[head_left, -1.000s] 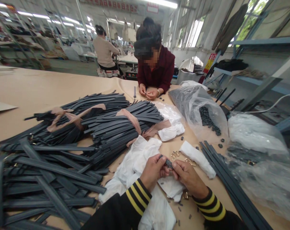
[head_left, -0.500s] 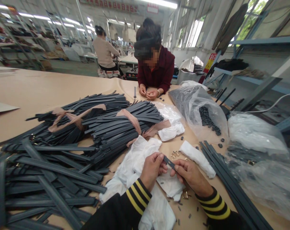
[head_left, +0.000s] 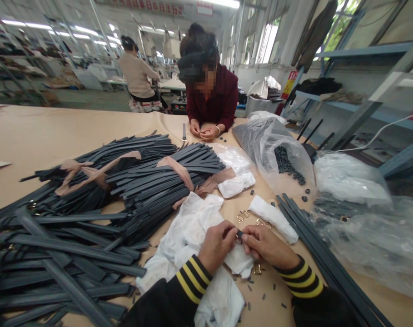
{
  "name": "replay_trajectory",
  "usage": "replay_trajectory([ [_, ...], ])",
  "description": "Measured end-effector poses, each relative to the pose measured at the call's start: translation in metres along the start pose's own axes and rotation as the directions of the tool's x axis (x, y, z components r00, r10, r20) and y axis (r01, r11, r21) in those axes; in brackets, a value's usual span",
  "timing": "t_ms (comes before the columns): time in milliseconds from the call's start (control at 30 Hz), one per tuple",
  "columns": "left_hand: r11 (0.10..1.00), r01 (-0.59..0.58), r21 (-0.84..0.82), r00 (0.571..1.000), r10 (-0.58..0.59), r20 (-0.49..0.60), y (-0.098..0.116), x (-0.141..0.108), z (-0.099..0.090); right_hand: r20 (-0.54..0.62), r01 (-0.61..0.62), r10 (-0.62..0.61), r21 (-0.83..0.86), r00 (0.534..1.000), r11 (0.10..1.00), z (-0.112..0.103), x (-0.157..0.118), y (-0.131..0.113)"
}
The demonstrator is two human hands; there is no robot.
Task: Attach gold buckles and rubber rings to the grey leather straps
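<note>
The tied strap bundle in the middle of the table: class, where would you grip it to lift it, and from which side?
Grip the strap bundle at its beige tie band, coming from above. The band cinches the straps near the middle, so they should stay together and balanced; the loose ends fan out and would likely slip apart.

A single head-worn camera looks forward and down across the desk (head_left: 49, 131), close above the wearer's left hand (head_left: 217, 245) and right hand (head_left: 266, 246), toward a person (head_left: 209, 97) beyond the desk's far edge.

Both hands (head_left: 242, 243) together, fingertips pinched.
</note>
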State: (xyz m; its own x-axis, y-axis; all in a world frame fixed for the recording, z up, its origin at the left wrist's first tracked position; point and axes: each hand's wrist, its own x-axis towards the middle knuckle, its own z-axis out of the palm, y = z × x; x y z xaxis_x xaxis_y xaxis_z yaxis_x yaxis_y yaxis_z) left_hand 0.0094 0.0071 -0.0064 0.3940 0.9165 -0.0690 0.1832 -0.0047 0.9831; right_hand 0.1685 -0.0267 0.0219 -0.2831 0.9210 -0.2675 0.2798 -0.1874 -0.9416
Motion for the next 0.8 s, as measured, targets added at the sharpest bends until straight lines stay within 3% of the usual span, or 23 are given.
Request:
replay_trajectory([
  [100, 0.983, -0.034, 0.182, 0.997, 0.02, 0.077, 0.004, -0.006, -0.001, -0.047, -0.012, 0.009, -0.056, 0.999, 0.998, -0.006, 0.002, 0.005],
  [200, 0.936, -0.097, 0.338, 0.993, 0.07, 0.093, 0.02, -0.005, -0.007, -0.177, -0.071, 0.077, 0.036, 0.981, 0.997, -0.019, 0.004, 0.014],
  [300, 0.815, -0.271, 0.512, 0.962, 0.207, 0.179, 0.043, 0.013, -0.007, -0.326, -0.101, 0.152, 0.166, 0.933, 0.981, -0.032, 0.009, 0.026],
  [367, 0.699, -0.345, 0.627, 0.938, 0.244, 0.245, 0.055, 0.038, -0.001, -0.387, -0.087, 0.157, 0.192, 0.908, 0.978, -0.037, 0.012, 0.033],
  [467, 0.584, -0.301, 0.754, 0.953, 0.176, 0.245, 0.061, 0.088, 0.019, -0.401, -0.086, 0.17, 0.219, 0.9, 0.972, -0.038, 0.014, 0.036],
  [600, 0.57, -0.203, 0.796, 0.979, 0.097, 0.18, 0.053, 0.14, 0.051, -0.387, -0.053, 0.141, 0.229, 0.911, 0.972, -0.035, 0.014, 0.033],
  [700, 0.557, -0.172, 0.813, 0.984, 0.063, 0.165, 0.052, 0.152, 0.065, -0.357, -0.022, 0.07, 0.137, 0.931, 0.99, -0.036, 0.015, 0.042],
  [800, 0.558, -0.179, 0.81, 0.983, 0.07, 0.169, 0.055, 0.15, 0.06, -0.34, 0.013, -0.034, -0.064, 0.94, 0.998, -0.047, 0.028, 0.063],
])
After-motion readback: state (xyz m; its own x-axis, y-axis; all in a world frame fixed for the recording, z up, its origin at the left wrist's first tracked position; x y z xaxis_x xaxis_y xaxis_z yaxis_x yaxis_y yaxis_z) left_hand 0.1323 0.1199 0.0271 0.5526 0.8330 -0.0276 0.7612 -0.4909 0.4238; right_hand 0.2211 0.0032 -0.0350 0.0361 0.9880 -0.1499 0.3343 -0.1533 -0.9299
